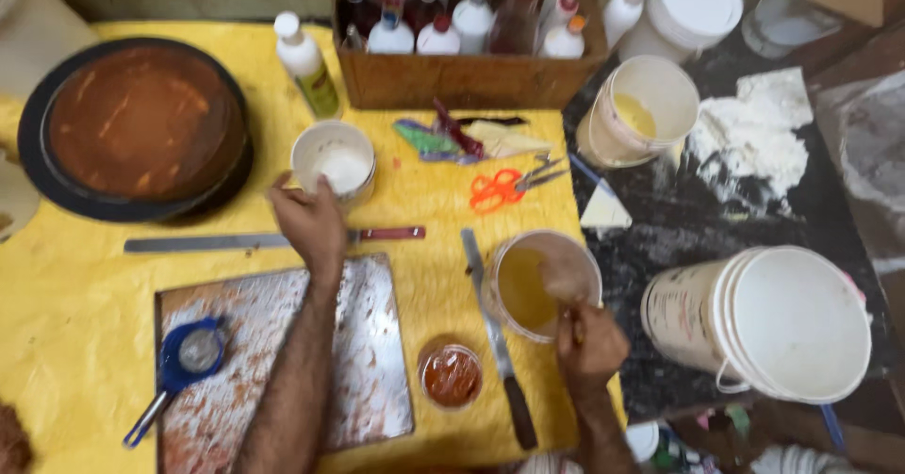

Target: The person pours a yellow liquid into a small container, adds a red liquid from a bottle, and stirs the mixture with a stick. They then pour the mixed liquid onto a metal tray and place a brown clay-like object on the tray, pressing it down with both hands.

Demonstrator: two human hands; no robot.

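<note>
The left hand [309, 221] curls its fingers around the white cup of white liquid [334, 158] mid-table; the right hand [588, 342] grips a brush handle in the clear tub of yellow liquid [539, 284] near the yellow cloth's [85, 314] right edge.

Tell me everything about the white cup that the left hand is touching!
The white cup is a small round tub, plastic by its look, standing upright and open on the yellow table cover. Something white lies inside. The left hand rests against its near rim. A squeeze bottle stands behind it, apart, and a long flat blade lies just in front.
</note>
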